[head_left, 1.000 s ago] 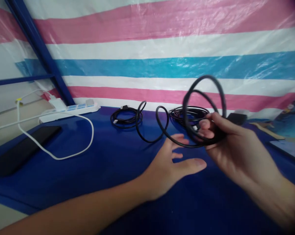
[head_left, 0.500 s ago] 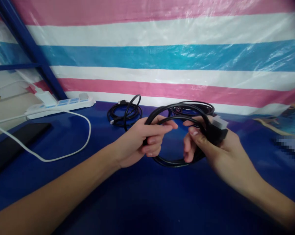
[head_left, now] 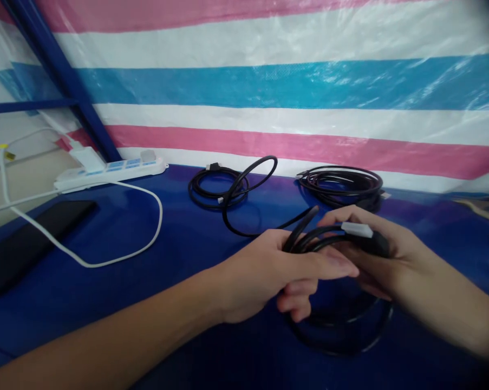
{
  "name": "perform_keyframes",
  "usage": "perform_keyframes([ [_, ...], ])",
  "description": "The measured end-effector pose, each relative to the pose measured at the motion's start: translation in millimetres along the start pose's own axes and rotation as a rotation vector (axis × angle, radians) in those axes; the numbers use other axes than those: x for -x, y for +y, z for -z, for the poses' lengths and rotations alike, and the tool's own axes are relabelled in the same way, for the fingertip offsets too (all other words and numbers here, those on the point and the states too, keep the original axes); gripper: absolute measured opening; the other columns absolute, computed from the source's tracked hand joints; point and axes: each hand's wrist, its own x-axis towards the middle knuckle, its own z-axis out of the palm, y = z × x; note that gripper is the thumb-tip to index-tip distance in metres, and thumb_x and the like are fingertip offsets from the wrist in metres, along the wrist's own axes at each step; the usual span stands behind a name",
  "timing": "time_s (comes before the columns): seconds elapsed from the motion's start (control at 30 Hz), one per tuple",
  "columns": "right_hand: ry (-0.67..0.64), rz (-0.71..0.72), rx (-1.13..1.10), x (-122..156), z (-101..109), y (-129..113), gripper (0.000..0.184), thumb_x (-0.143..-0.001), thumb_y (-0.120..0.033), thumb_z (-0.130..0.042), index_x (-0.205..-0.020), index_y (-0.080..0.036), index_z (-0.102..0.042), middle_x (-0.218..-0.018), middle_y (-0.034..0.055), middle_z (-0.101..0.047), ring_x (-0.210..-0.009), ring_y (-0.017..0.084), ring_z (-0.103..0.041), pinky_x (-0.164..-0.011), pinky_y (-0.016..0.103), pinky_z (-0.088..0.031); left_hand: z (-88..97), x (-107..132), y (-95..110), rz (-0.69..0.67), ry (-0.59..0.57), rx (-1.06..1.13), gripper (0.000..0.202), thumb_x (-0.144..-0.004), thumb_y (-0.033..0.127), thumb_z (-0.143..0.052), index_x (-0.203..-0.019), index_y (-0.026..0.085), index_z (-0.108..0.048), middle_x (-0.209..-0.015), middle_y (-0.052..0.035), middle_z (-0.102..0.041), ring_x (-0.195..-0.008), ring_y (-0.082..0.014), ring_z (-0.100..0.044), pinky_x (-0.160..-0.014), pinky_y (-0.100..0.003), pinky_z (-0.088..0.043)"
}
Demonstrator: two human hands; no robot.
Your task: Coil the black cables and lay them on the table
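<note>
Both my hands now lower over desk [head_left: 155,254], closer together than before. Left hand [head_left: 268,271] and right hand [head_left: 382,254] clenched on black cable [head_left: 341,336]; loops hang flatter, near desk's front edge.

Smooth rubbery black cable [head_left: 341,336]; matt blue cloth [head_left: 155,281]; glossy plastic tarp [head_left: 268,81].

Both forearms are showing bare from the picture's lower edge up to the wrists, with no sleeve, watch or band covering them. The left hand [head_left: 264,271] and the right hand [head_left: 390,254] are wearing no gloves or rings. Fingernails are looking short and unpainted.
</note>
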Motion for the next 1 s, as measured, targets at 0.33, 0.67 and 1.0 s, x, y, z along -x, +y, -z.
perform_keyframes([
  [0.33, 0.009, 0.429, 0.483, 4, 3, -1, 0.037, -0.081, -0.041, -0.059, -0.116, -0.03, -0.059, -0.114, 0.0043, -0.062, -0.096, 0.022, -0.062, -0.075, 0.031, -0.051, -13.5, 14, 6, 0.122, -0.152, -0.049, 0.019, -0.082, 0.033, -0.06, -0.074, 0.016, -0.059, -0.036, 0.0091, -0.031, -0.033, -0.0039, -0.021, -0.037, -0.019, -0.017],
  [0.67, 0.05, -0.129, -0.315, 6, -4, -3, 0.026, -0.066, -0.039, -0.076, -0.077, -0.019, -0.062, -0.044, -0.0082, -0.026, -0.036, 0.002, -0.022, -0.033, 0.014, -0.022, 6.6, 10, 2, -0.776, 0.661, -0.97, 0.023, -0.073, 0.036, -0.071, -0.092, 0.022, -0.073, -0.081, -0.0039, -0.064, -0.083, -0.0158, -0.054, -0.085, -0.023, -0.039],
  [1.0, 0.195, -0.322, -0.492, 0, 0, -4, 0.028, -0.064, -0.035, -0.076, -0.075, -0.016, -0.059, -0.048, -0.0098, -0.018, -0.036, 0.001, -0.016, -0.03, 0.014, -0.019, 8.7, -6, -3, -0.17, 0.108, -0.005, 0.043, -0.079, 0.045, -0.063, -0.112, 0.018, -0.054, -0.077, -0.0055, -0.068, -0.074, -0.0173, -0.067, -0.075, -0.029, -0.049],
])
